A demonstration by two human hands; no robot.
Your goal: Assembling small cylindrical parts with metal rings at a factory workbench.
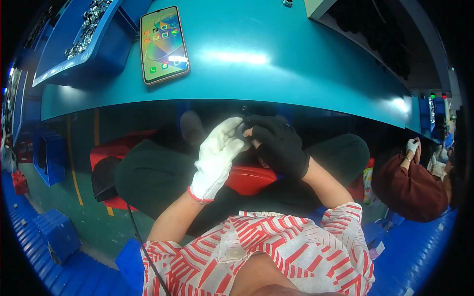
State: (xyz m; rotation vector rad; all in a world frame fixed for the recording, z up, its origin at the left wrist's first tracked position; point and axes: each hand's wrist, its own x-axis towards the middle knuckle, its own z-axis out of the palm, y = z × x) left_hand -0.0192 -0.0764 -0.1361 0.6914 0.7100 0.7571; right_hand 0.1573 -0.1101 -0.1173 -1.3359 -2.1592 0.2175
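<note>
Two gloved hands meet at the middle of the frame, just below the counter's near edge. The left hand (217, 155), in a white knit glove, and the right hand (281, 145), in a black glove with bare fingertips, curl narrowly around a small greyish piece (241, 129) at the centre; their fingers mostly hide it, and I cannot tell which hand grips it.

At the upper left, a blue bin (106, 59) holds shiny metal parts (89, 30), and a lit smartphone (164, 45) lies just right of it. One small metal fitting (288, 3) sits at the top edge. The glossy teal counter (296, 64) arches across the upper half, reflecting lamps.

Below it, red seating (249, 180) shows between dark trouser legs, with a black bag-like object (104, 178) left of them. Blue crates (51, 157) stand at the left on a green floor (98, 224) striped with a yellow line (75, 172). At the right edge sits a co-worker (412, 190) in a dark red top.
</note>
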